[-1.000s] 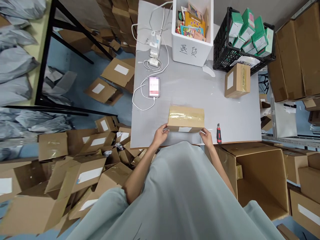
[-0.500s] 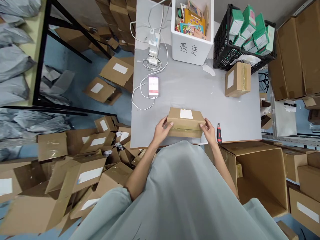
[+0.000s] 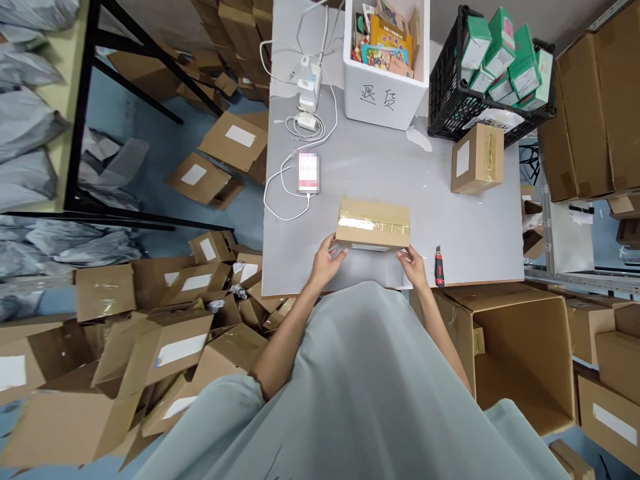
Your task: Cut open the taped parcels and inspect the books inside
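head view: far to the left of the left grip, a shelf (image 3: 74, 127) holds grey parcels (image 3: 27, 120), stacked flat, probably because soft packs pile easily. nearer to that grip, cardboard cartons (image 3: 177, 347) lie heaped on the floor, many open. just beyond the left grip, on the grey surface (image 3: 367, 167), a phone (image 3: 309, 173) lies with its screen up, a white cable (image 3: 285, 218) joined to its near end, so its place seems set by the cord.

the left grip (image 3: 325, 263), a bare hand with thumb and fingers parted, is at the near left corner of a taped box (image 3: 373, 223). this box sits between the two grips, shiny tape facing up and a white label towards the person; a hand at each end would keep it level. beyond it, a white bin (image 3: 383, 100) holds books (image 3: 390, 43) upright, likely so their covers show. the right grip (image 3: 414, 268), fingers partly curled, is at the near right corner. whether either grip presses on the box or merely touches it, i cannot tell.

just right of the right grip lies a red and black cutter (image 3: 439, 267), presumably for easy reach. farther off are a small carton (image 3: 477, 160) and a black crate (image 3: 447, 110) of green boxes (image 3: 525, 63).
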The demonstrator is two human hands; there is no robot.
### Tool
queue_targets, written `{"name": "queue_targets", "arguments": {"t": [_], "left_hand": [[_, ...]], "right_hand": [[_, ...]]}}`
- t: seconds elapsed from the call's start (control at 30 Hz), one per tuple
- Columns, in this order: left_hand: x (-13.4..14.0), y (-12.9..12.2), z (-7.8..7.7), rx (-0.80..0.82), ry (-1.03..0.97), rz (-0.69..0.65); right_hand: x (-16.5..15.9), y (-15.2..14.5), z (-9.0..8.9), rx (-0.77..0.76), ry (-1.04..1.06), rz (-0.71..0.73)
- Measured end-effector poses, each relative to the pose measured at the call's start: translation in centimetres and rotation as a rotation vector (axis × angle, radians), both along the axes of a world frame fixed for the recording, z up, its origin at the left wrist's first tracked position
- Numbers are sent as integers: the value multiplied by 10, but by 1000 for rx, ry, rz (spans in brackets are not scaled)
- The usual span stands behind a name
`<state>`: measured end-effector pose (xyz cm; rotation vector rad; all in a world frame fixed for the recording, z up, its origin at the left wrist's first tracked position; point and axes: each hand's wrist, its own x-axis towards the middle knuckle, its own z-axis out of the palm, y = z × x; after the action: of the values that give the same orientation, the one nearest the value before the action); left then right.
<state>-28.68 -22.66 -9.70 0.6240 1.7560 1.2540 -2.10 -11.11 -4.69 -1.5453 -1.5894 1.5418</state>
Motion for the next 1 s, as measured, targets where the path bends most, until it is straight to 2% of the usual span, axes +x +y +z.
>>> {"name": "queue_targets", "arguments": {"t": [0.13, 0.23, 0.33, 0.43, 0.57, 0.7, 0.87, 1.0], "left_hand": [[-5, -4, 17, 73, 89, 17], [-9, -3, 22, 98, 56, 32], [-9, 4, 15, 68, -22, 33], [-8, 12, 2, 50, -84, 20], [-6, 17, -10, 69, -96, 18], [-6, 15, -20, 7, -98, 55], [-5, 15, -31, -84, -206, 63], [-5, 26, -36, -123, -214, 61]], "right_hand": [[2, -1, 12, 84, -25, -94], [1, 3, 16, 125, -15, -136], [-2, 11, 9, 69, -5, -116], [-5, 17, -6, 14, 19, -71], [-8, 17, -27, 12, 58, 0], [-10, 8, -44, 39, -40, -35], [-7, -1, -55, 87, -4, -16], [-3, -2, -59, 94, -25, -52]]}}
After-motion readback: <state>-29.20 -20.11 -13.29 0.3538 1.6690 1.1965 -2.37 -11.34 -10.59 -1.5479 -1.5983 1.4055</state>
